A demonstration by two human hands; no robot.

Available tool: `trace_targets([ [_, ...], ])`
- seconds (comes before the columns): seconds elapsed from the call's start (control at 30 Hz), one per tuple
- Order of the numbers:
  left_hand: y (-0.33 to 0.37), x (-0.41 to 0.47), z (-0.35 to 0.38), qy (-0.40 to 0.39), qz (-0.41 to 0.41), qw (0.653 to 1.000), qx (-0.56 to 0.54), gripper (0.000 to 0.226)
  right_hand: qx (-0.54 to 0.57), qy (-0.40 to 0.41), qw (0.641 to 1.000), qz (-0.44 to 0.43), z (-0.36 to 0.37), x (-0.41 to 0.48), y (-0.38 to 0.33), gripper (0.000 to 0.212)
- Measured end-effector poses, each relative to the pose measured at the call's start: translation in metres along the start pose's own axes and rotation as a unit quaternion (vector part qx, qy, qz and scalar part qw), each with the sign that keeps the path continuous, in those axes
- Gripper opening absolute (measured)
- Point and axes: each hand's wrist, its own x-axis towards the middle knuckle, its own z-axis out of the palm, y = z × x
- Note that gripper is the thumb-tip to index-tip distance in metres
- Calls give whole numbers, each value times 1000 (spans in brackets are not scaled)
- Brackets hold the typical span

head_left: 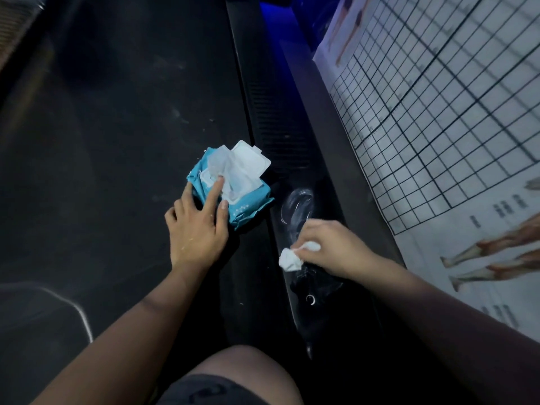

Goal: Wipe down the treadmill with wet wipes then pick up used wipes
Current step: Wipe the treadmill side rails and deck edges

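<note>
Belt (111, 135): wide, dark, matte, with pale specks and scuffs; most of the left of the view is filled by it.

Chart (438, 112): pale sheet printed with a black grid and leg figures, set along the right beyond the rail.

Rail (280, 133): long, dark, smooth plastic with a ribbed section farther up. A glossy wet smear (298, 206) in curved streaks is seen on it just beyond the right hand.

Pack (248, 210): soft teal film pouch, crinkled, laid on the belt's right edge beside the rail. Its white rigid lid (251, 157) is flipped open; a thin, translucent sheet (222, 165) is drawn up out of the opening.

Left hand (197, 229): laid flat with fingers spread and straight, index fingertip at the opening, thumb along the pack's near side; nothing is gripped.

Right hand (330, 247): fingers curled round a wipe.

Wipe (289, 260): white, crumpled into a wad, apparently pressed to the rail, though contact is not clear in the dim light.
</note>
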Motion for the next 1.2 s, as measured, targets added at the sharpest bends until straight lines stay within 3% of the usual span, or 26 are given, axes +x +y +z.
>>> trace_targets([
  [0.07,0,-1,0,4,2,1000,1,50,16,-34,999,-9,-3,2,-2,10],
  [0.1,0,0,1,4,3,1000,4,50,34,-6,999,-1,-6,6,1,8],
  [0.2,-1,1,2,6,3,1000,12,50,99,192,970,108,-22,22,16,8],
  [0.27,0,1,2,6,5,1000,17,50,62,297,934,189,-29,33,23,14],
  [0.37,0,1,1,7,4,1000,20,50,-11,329,920,212,-23,49,22,18],
  [0.63,0,0,-1,3,1,1000,3,50,-66,93,992,49,-12,48,-3,19],
  [0.8,0,0,0,8,1,1000,3,50,-54,-130,990,-19,-26,37,-6,11],
  [0.87,0,1,1,6,1,1000,8,51,-43,-163,986,-4,-37,37,-6,10],
  [0.9,-1,1,2,3,1,1000,9,51,-28,-128,991,16,-42,40,-4,9],
  [0.97,-1,1,2,1,1,1000,9,51,15,40,996,76,-47,49,6,13],
  [1.03,0,1,1,2,0,1000,10,51,62,232,960,142,-43,59,13,10],
  [1.07,0,1,1,2,0,1000,10,51,64,286,941,169,-37,63,15,12],
  [1.13,0,1,1,1,1,1000,8,51,17,296,937,185,-21,66,18,17],
  [1.2,0,1,1,3,1,1000,4,51,-10,258,956,136,-3,62,17,18],
])
